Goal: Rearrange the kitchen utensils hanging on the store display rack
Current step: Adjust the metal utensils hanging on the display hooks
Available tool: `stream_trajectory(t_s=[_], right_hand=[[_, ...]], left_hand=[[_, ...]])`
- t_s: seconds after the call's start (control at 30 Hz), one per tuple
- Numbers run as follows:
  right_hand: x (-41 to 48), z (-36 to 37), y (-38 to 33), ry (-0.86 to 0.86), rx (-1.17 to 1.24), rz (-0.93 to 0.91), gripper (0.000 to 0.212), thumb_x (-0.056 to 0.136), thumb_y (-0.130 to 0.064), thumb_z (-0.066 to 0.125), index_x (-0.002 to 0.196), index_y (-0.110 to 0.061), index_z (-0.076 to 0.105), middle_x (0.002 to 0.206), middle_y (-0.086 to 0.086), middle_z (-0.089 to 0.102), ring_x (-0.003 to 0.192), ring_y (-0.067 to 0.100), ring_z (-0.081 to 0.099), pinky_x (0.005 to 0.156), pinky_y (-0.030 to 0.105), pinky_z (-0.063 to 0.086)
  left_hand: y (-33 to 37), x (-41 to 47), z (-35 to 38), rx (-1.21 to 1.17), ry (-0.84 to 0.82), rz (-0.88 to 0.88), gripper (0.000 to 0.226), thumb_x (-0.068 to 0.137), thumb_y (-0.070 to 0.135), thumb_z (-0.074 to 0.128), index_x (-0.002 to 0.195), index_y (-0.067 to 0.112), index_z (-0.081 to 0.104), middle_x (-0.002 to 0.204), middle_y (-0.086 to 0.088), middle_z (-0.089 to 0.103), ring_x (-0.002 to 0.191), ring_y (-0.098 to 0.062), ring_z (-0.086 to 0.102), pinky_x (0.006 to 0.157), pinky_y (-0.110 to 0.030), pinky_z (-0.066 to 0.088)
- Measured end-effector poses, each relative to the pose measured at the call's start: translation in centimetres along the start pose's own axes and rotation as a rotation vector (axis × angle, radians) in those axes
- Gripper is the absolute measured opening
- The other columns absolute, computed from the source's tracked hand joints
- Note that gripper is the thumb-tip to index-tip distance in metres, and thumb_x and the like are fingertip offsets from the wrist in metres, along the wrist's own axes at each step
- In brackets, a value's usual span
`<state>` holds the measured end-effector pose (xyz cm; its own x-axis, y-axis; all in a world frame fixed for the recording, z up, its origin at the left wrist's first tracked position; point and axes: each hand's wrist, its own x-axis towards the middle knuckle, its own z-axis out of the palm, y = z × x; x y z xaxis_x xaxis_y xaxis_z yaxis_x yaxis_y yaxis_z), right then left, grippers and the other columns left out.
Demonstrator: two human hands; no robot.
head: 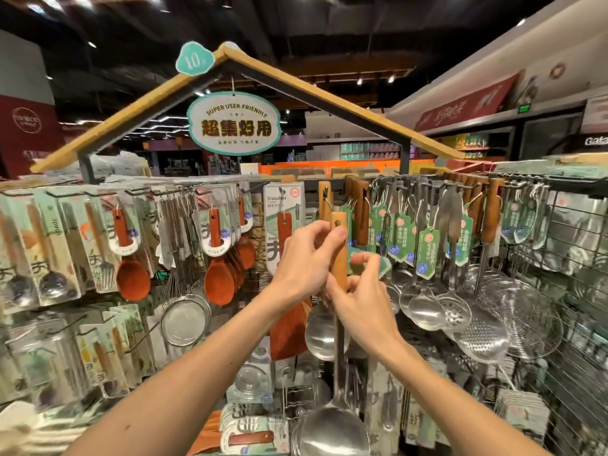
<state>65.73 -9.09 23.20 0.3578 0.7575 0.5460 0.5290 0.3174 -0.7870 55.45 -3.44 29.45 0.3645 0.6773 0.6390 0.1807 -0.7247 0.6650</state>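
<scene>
A long steel ladle with a light wooden handle (339,255) is held upright in front of the display rack (559,184); its bowl (332,432) hangs low in the view. My left hand (304,258) grips the wooden handle near the top, thumb just under the hanging hole. My right hand (360,297) pinches the ladle's green tag (362,263) beside the handle. Another wooden-handled utensil (325,199) hangs on a hook just behind and above.
Steel ladles and skimmers with green tags (427,251) hang to the right. Orange wooden spoons (217,281), a strainer (186,319) and packaged utensils (49,245) hang to the left. A packaged wooden turner (283,225) hangs behind my left hand. A wire grid panel (575,324) fills the right side.
</scene>
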Motion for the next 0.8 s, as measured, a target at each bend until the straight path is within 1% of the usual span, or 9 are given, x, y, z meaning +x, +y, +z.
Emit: stream_trajectory(t_s=[0.1, 0.2, 0.27, 0.33, 0.47, 0.53, 0.63, 0.73, 0.8], right_hand=[[1.3, -0.2, 0.1, -0.011, 0.031, 0.020, 0.045, 0.091, -0.043, 0.063, 0.120, -0.038, 0.028, 0.073, 0.001, 0.073, 0.061, 0.015, 0.067, 0.071, 0.046, 0.056], [2.9, -0.3, 0.0, -0.041, 0.043, 0.011, 0.035, 0.093, -0.045, 0.062, 0.122, -0.031, 0.049, 0.079, 0.001, 0.074, 0.071, 0.020, 0.072, 0.074, 0.050, 0.058], [3.8, -0.4, -0.4, -0.052, -0.007, -0.008, 0.041, 0.094, -0.046, 0.059, 0.127, -0.023, 0.057, 0.081, 0.001, 0.075, 0.072, 0.024, 0.072, 0.071, 0.048, 0.058], [4.6, -0.6, -0.7, -0.049, -0.037, -0.021, 0.045, 0.095, -0.048, 0.056, 0.131, -0.020, 0.058, 0.080, 0.002, 0.075, 0.071, 0.028, 0.071, 0.068, 0.044, 0.058], [6.1, -0.9, -1.4, -0.040, -0.072, -0.021, 0.044, 0.096, -0.049, 0.055, 0.129, -0.022, 0.060, 0.081, -0.002, 0.074, 0.069, 0.014, 0.071, 0.067, 0.031, 0.056], [6.8, -0.8, -1.5, -0.050, -0.052, -0.013, 0.036, 0.096, -0.047, 0.055, 0.123, -0.024, 0.063, 0.076, 0.000, 0.075, 0.063, 0.014, 0.071, 0.068, 0.036, 0.059], [7.6, -0.4, -1.3, -0.083, -0.001, 0.001, 0.029, 0.098, -0.045, 0.054, 0.118, -0.027, 0.063, 0.075, 0.003, 0.075, 0.062, 0.018, 0.072, 0.072, 0.048, 0.060], [7.9, 0.0, -0.6, -0.073, -0.037, 0.015, 0.034, 0.097, -0.046, 0.054, 0.121, -0.023, 0.063, 0.075, 0.002, 0.075, 0.065, 0.019, 0.072, 0.071, 0.048, 0.060], [8.4, 0.4, 0.1, -0.057, -0.060, 0.028, 0.037, 0.097, -0.046, 0.054, 0.122, -0.021, 0.064, 0.077, 0.000, 0.075, 0.067, 0.019, 0.072, 0.071, 0.047, 0.060]], left_hand=[[0.2, 1.1, -0.1, 0.042, 0.028, 0.006, 0.028, 0.101, 0.043, 0.051, 0.096, 0.020, 0.067, 0.088, 0.007, 0.069, 0.085, -0.010, 0.065, 0.081, -0.035, 0.052], [-0.4, 2.7, -0.2, 0.114, 0.038, -0.018, 0.033, 0.101, 0.047, 0.047, 0.104, 0.021, 0.066, 0.107, 0.002, 0.065, 0.102, -0.014, 0.059, 0.091, -0.036, 0.047], [-0.5, 3.7, -0.4, 0.142, 0.028, -0.013, 0.038, 0.101, 0.049, 0.045, 0.112, 0.018, 0.065, 0.115, 0.002, 0.064, 0.110, -0.013, 0.056, 0.095, -0.035, 0.044], [-0.1, 4.4, -0.7, 0.094, 0.008, -0.014, 0.037, 0.102, 0.047, 0.046, 0.112, 0.016, 0.063, 0.108, 0.006, 0.065, 0.101, -0.010, 0.060, 0.087, -0.030, 0.044], [0.0, 5.6, -1.1, 0.020, -0.045, -0.032, 0.023, 0.102, 0.041, 0.048, 0.113, 0.023, 0.058, 0.096, 0.017, 0.064, 0.091, 0.004, 0.061, 0.080, -0.019, 0.048], [-0.2, 6.1, -1.1, 0.019, -0.027, -0.029, 0.023, 0.103, 0.039, 0.048, 0.115, 0.022, 0.059, 0.093, 0.020, 0.063, 0.088, 0.007, 0.061, 0.077, -0.014, 0.048], [-0.5, 6.7, -0.7, 0.048, 0.031, -0.024, 0.030, 0.104, 0.040, 0.045, 0.117, 0.019, 0.061, 0.093, 0.015, 0.063, 0.089, -0.002, 0.062, 0.081, -0.025, 0.051], [-1.3, 7.1, -0.3, 0.123, 0.058, -0.064, 0.038, 0.103, 0.043, 0.046, 0.123, 0.016, 0.064, 0.099, 0.007, 0.064, 0.097, -0.013, 0.063, 0.088, -0.034, 0.051], [-1.9, 7.5, 0.0, 0.158, 0.064, -0.096, 0.036, 0.102, 0.044, 0.048, 0.121, 0.018, 0.065, 0.098, 0.005, 0.066, 0.098, -0.015, 0.064, 0.088, -0.036, 0.051]])
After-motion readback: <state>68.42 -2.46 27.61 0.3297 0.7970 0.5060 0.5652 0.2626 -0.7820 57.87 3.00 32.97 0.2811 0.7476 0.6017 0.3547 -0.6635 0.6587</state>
